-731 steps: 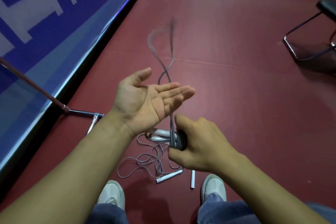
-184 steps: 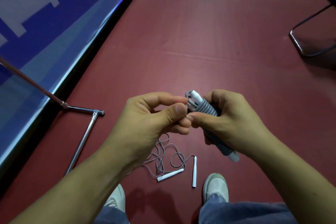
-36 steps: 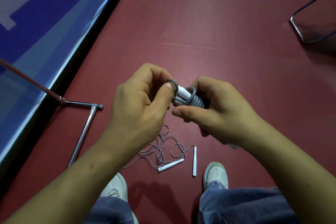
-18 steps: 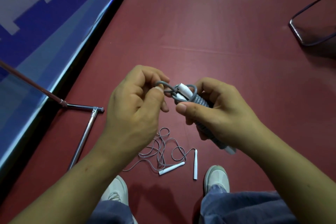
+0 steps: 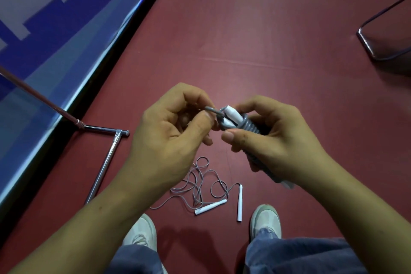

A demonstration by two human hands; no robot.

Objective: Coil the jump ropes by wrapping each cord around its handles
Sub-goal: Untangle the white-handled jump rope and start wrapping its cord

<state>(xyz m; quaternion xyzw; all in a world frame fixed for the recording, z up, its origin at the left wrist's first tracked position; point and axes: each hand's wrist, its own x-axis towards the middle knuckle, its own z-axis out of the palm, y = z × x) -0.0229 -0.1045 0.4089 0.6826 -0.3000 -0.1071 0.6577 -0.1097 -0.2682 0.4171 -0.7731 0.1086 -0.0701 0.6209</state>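
My right hand (image 5: 273, 140) grips a jump rope bundle (image 5: 241, 121): two white handles side by side with grey cord wound tightly around them. The handles' upper tips stick out past my fingers, and the lower end shows below my palm. My left hand (image 5: 171, 138) pinches a small loop of the grey cord (image 5: 211, 109) right at those upper tips. On the red floor below, a second jump rope (image 5: 200, 184) lies loose and tangled, its two white handles (image 5: 224, 206) near my shoes.
A chrome stand foot (image 5: 104, 162) lies on the floor at the left, beside a blue and white banner (image 5: 55, 29). A dark metal chair base (image 5: 382, 46) stands at the far right. My two white shoes (image 5: 265, 220) are at the bottom.
The loop at the handle tips has shrunk; my left hand now pinches it closer to the bundle. My right hand keeps its grip on the wound handles.
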